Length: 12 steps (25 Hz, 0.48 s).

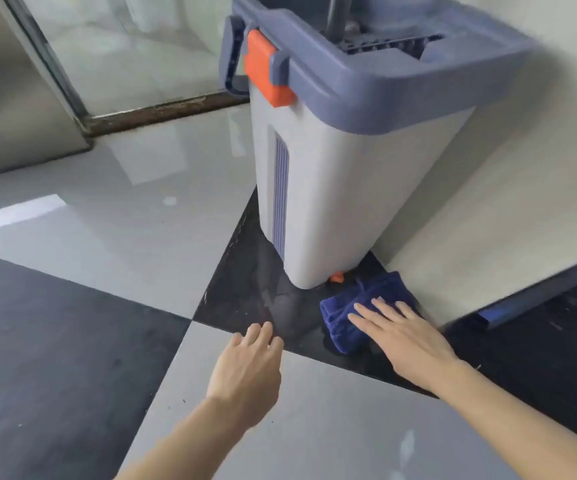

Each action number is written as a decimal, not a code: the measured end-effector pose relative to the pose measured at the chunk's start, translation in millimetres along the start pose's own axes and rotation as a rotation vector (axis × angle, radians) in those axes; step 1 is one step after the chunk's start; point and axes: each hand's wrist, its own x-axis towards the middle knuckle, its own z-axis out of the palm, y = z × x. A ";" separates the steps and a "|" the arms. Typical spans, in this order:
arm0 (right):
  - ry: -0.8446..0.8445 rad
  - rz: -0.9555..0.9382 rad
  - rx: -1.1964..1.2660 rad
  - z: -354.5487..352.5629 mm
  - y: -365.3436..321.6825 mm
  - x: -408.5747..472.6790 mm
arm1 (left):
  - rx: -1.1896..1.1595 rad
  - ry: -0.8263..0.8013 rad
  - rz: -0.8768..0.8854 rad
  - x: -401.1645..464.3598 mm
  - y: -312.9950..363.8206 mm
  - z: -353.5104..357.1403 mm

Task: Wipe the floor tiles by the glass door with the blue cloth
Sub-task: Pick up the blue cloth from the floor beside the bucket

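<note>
On black tile at bucket base, right hand presses flat on blue cloth; left hand relaxed, holding nothing.

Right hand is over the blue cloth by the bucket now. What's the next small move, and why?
Probably press the right hand flat and sweep the crumpled blue cloth leftward over the black floor tile: its straight fingers already lie over the cloth, and pale smears show there. The left hand holds nothing.

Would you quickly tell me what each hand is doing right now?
Left hand: open, fingers loosely curled, holding nothing.
Right hand: open, straight fingers resting on the blue cloth.
</note>
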 end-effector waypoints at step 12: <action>0.461 0.045 0.054 9.7 -4.8 43.9 | -0.015 0.006 -0.068 -73.0 -70.7 36.3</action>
